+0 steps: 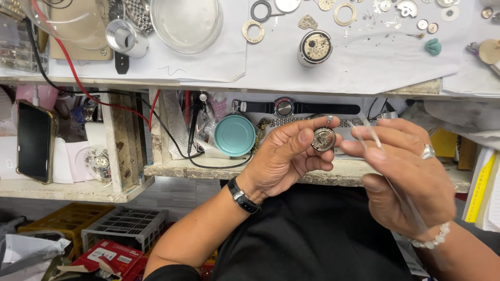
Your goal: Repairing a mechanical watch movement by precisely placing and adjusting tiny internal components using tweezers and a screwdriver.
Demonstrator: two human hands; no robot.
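Head view: left hand (pixel 291 151) pinches an opened watch movement (pixel 323 139); right hand (pixel 403 174) grips a thin clear tool (pixel 372 138) beside it; parts (pixel 385 13) lie unassembled above.

Dark phone screen (pixel 34 141) lies on the left shelf, switched off, in a gold-ish case. Red and white cardboard box (pixel 108 256) sits on the floor bottom left.

Two hands: left (pixel 291 151), right (pixel 406 171). One watch movement (pixel 323 139) held. One black-strap watch (pixel 285 107). One teal lid (pixel 235 135). One phone (pixel 34 141). Two gold rings on surface (pixel 156 62): (pixel 253 31), (pixel 345 14). One glass dish (pixel 186 23).
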